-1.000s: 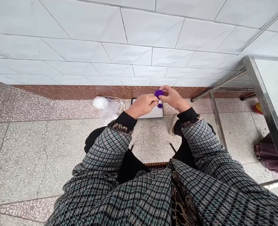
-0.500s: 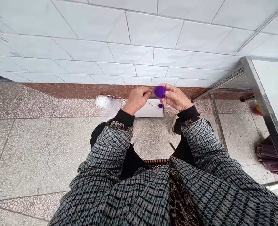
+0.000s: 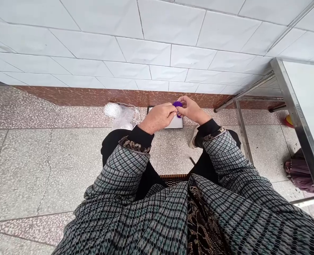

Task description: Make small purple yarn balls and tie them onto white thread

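Note:
A purple ball of yarn (image 3: 177,104) is in my right hand (image 3: 192,109), whose fingers wrap round its right side. My left hand (image 3: 158,117) is closed in a pinch on a thin strand of yarn close against the ball, and the fingertips of both hands nearly touch. Below them on the floor lies a shallow white box (image 3: 176,123) with a dark rim, mostly covered by my left hand. A smaller bit of purple yarn (image 3: 179,115) shows under my right fingers, partly hidden.
Left of the box, white yarn (image 3: 112,110) lies on the floor with a clear plastic bag (image 3: 125,117). A tiled wall (image 3: 148,53) rises in front. On the right stands a metal-framed table (image 3: 286,92); dark cloth (image 3: 301,171) and a red-yellow object (image 3: 289,121) lie beneath it.
My left hand has moved right and slightly down, up to the ball. My right hand has turned, and its fingers now cover more of the purple yarn ball. The view has shifted slightly.

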The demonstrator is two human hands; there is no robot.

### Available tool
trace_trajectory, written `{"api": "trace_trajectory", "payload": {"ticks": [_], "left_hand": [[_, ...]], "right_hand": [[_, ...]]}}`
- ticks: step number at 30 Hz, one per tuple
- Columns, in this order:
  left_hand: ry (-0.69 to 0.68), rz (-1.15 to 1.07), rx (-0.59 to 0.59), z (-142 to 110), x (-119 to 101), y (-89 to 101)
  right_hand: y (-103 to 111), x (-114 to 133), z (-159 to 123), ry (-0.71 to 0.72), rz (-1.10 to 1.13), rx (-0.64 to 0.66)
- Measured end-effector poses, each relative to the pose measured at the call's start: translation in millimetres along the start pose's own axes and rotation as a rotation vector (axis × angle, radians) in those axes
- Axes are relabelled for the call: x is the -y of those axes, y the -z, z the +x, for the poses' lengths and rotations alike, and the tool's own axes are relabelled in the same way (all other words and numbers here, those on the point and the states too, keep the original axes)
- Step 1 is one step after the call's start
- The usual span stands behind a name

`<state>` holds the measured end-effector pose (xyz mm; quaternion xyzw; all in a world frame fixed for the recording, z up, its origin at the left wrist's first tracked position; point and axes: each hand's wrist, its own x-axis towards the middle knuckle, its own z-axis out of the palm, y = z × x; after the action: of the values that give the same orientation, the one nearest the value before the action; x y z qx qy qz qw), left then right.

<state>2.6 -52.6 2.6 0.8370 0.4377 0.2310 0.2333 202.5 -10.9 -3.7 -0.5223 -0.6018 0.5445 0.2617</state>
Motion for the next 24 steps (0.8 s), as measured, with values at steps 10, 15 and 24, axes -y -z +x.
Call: {"api": "trace_trajectory", "payload": {"ticks": [10, 15, 24], "left_hand": [[0.108, -0.046, -0.134, -3, 15, 10.7], [0.123, -0.113, -0.097, -4, 15, -5.3], [0.004, -0.108, 0.063, -8, 4, -17.2]], "right_hand": [[16, 6, -26, -0.002, 0.32, 0.425], [16, 4, -23, 0.08, 0.614, 0.273], [7, -13, -5, 0.111, 0.451, 0.067]]}}
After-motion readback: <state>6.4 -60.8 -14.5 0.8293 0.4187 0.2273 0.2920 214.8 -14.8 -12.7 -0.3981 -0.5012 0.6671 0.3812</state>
